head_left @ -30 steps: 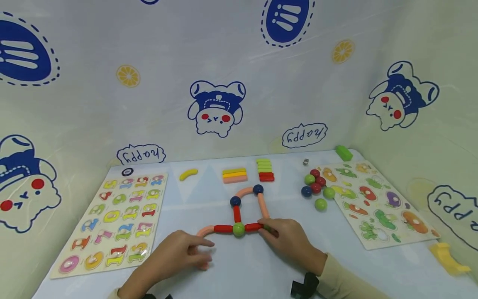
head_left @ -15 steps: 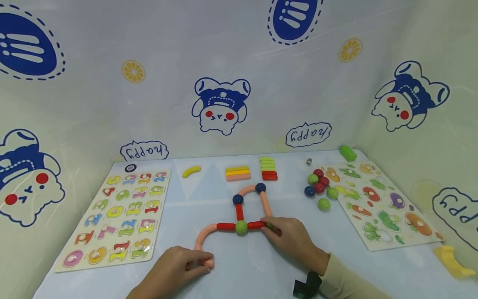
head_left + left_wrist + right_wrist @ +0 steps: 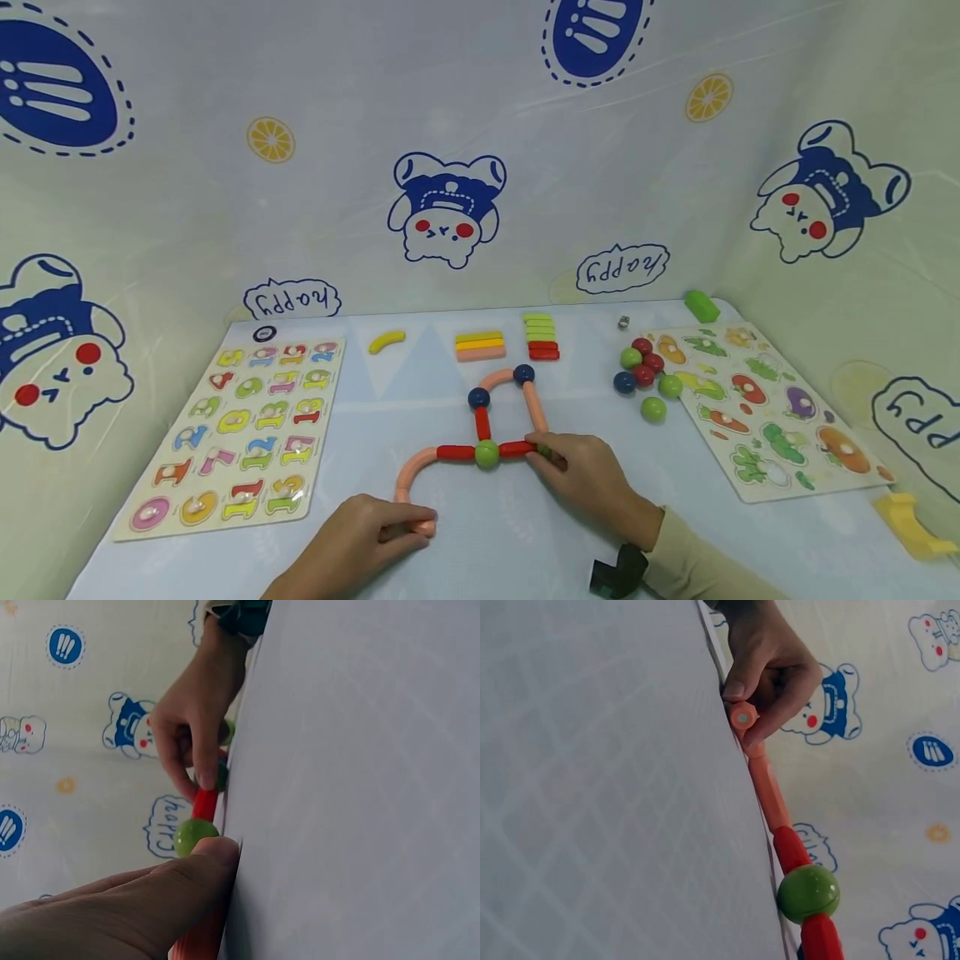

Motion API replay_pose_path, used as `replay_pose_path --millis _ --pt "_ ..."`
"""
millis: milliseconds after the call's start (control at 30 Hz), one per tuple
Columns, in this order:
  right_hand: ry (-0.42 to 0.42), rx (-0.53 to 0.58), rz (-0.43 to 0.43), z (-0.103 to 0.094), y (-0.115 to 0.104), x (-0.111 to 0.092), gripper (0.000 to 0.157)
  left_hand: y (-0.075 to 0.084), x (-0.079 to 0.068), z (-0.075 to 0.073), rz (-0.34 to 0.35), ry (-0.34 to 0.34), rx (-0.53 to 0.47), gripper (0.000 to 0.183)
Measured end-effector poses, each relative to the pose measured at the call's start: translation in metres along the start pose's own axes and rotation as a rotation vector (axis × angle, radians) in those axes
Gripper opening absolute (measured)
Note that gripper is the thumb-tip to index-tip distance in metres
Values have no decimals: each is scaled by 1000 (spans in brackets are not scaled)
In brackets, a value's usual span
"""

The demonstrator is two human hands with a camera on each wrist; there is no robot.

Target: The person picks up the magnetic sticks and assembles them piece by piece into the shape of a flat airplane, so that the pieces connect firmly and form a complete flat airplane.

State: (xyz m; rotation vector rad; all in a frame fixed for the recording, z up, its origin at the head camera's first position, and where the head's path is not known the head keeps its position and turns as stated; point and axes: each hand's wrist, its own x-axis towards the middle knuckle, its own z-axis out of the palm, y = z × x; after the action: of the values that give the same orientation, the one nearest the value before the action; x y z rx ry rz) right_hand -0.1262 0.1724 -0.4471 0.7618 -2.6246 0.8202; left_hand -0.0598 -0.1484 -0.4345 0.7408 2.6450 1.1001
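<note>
Red and salmon rods joined by balls lie on the table. My left hand pinches the lower end of the curved salmon rods, which run from the left red rod. In the right wrist view a round tip of a salmon rod shows between thumb and finger. My right hand grips a mostly hidden green ball at the end of the right red rod. Between these red rods sits another green ball. Behind it, blue balls, a salmon arc and a straight salmon rod complete a loop.
A number puzzle board lies left, a vegetable puzzle board right. Loose balls cluster beside the latter. Short rods, a yellow curved piece and a green block lie toward the back; a yellow arch is far right.
My left hand has moved down along the curved salmon rods and now pinches their lower end. The right hand stays at its green ball. The head view has shifted slightly.
</note>
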Motion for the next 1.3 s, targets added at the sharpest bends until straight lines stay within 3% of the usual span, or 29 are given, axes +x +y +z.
replay_pose_path --millis 433,700,900,1100,1300 --pt "-1 -1 16 0 -2 1 30 3 -3 3 38 -25 -28 30" --pt "-12 -18 20 -1 -3 1 31 3 -2 4 68 26 36 31" --pt "-34 -45 32 -8 -8 8 30 4 -2 3 45 69 97 32" --pt "-63 -64 75 -25 -8 39 31 3 -2 4 77 89 75 25" --pt "-167 -54 130 -34 10 103 25 2 -1 3 67 51 11 23"
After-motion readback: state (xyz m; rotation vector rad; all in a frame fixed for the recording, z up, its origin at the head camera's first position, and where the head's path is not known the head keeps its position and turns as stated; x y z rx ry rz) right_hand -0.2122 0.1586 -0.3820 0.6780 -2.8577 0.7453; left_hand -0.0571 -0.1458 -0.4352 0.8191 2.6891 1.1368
